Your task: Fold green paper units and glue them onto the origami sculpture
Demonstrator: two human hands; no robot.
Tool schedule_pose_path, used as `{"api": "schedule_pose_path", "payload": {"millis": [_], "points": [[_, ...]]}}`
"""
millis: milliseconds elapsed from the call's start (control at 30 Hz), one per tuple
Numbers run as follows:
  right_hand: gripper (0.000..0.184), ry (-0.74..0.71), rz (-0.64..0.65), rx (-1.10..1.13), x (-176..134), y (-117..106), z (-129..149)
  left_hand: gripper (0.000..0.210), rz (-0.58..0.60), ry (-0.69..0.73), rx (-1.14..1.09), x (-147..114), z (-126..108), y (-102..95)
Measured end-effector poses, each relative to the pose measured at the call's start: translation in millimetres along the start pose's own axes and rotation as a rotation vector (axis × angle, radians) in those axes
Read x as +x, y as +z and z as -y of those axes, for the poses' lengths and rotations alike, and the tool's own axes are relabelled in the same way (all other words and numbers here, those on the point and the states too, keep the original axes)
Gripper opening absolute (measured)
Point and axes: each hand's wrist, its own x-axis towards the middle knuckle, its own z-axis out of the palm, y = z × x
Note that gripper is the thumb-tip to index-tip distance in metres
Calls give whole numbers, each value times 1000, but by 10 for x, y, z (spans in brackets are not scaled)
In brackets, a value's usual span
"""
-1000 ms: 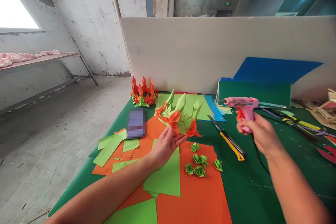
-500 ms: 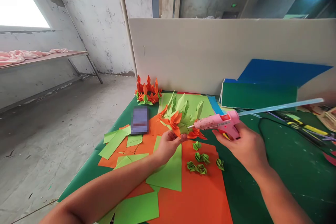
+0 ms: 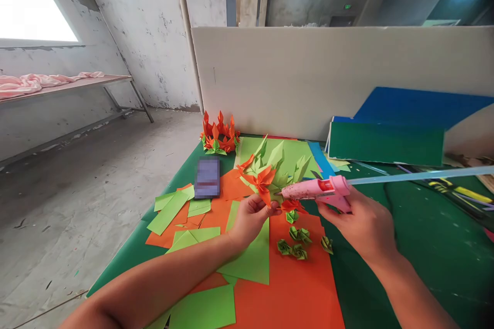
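Above the orange sheet on the green table, the left hand is holding up a folded paper cluster of orange flowers and light-green spikes, its fingers pinching narrowly around the cluster's lower stem-end. The right hand is gripping a pink glue gun, fingers wrapped tight on the handle, with a pale glue stick jutting out behind toward the right.

The gun's long axis is lying nearly level, running right to left, and its nozzle is pointing straight at the base of the cluster, just beside the left fingertips. Whether the tip is touching the paper cannot be told. The right hand is therefore the nearer one to the joint from the right, while the left is supporting it from below and to the left.

Small green paper curls are lying on the orange sheet beneath both hands. Another orange paper crown is sitting at the table's far corner, well apart.
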Motion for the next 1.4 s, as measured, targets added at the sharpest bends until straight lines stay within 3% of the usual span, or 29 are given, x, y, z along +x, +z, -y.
{"api": "schedule_pose_path", "payload": {"millis": [367,533,767,1400], "points": [[14,-21,1,-15,-13,23,-58,25,-22,30,128,17,-22,-37],[13,-10,17,-13,-10,23,-64,23,24,42,101,29,-24,-47],[20,18,-14,-29,-12,36,-73,26,-1,30,59,37,-4,-65],[13,-16,-27,8,-45,58,-121,22,-29,46,99,40,-23,-87]]}}
